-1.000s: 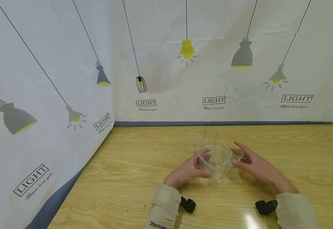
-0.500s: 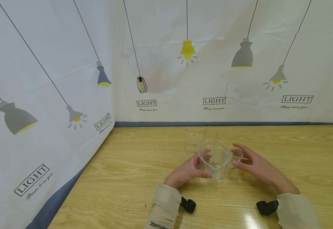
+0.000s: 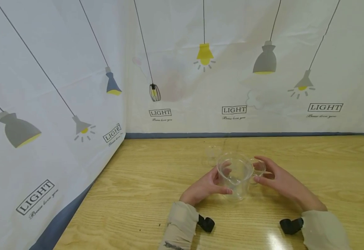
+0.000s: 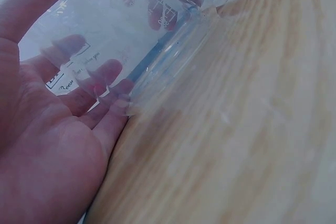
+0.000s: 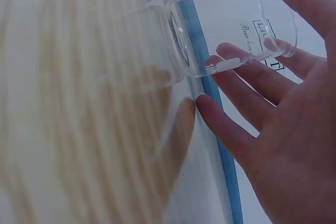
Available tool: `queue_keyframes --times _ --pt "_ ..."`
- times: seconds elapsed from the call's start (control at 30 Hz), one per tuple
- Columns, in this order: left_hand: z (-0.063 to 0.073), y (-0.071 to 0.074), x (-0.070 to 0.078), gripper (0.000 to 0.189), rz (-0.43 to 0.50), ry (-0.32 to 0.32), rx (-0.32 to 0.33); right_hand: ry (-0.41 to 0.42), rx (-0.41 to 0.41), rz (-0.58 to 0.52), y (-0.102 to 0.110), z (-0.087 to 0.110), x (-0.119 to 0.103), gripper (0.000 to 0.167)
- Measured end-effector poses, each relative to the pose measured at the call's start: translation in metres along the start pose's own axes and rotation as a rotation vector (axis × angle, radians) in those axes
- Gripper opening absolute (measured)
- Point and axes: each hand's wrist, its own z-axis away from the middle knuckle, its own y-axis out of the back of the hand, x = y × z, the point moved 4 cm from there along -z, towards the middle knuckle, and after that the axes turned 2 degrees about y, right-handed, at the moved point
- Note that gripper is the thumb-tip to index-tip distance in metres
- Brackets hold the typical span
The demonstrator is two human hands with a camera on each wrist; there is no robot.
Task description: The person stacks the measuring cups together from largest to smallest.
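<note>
A clear measuring beaker (image 3: pixel 239 189) with white printed marks stands upright on the wooden table (image 3: pixel 144 180). My left hand (image 3: pixel 207 184) grips its left side, thumb at the front and fingers round the back; the left wrist view shows those fingers through the clear wall (image 4: pixel 121 30). Just right of the beaker is a small clear glass cup (image 3: pixel 259 168). My right hand (image 3: pixel 275 177) holds this cup from the right between thumb and fingers, and in the right wrist view the fingers lie along the glass (image 5: pixel 231 19).
Another small clear glass (image 3: pixel 213 152) stands behind the beaker, slightly to its left. White cloth (image 3: pixel 182 121) printed with lamps closes off the table's back and left side. A black wrist mount (image 3: pixel 206 224) sticks out from the left sleeve, another (image 3: pixel 290 226) from the right.
The right fingers have shifted very slightly at the small cup. The left hand, the beaker and the glass behind stay where they were.
</note>
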Motion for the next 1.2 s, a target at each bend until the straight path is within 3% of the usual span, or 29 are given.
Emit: queue_keyframes --times 0.3,0.57,0.9,1.2 --pt "-0.0001 0.0001 0.0 0.079 0.012 -0.003 0.001 -0.006 0.014 -0.021 -0.0001 -0.0007 -0.0014 0.067" --pt "-0.0003 -0.0001 -0.0001 0.081 0.019 -0.008 -0.008 0.007 0.063 0.063 0.0001 -0.003 -0.0009 0.067" --pt "-0.0009 0.0006 -0.0008 0.08 0.007 -0.003 0.0 0.0 0.081 0.067 0.0001 -0.0025 -0.0069 0.067" --pt "-0.0009 0.0003 -0.001 0.08 0.007 0.004 0.001 -0.045 0.093 0.078 0.0016 -0.0025 -0.005 0.078"
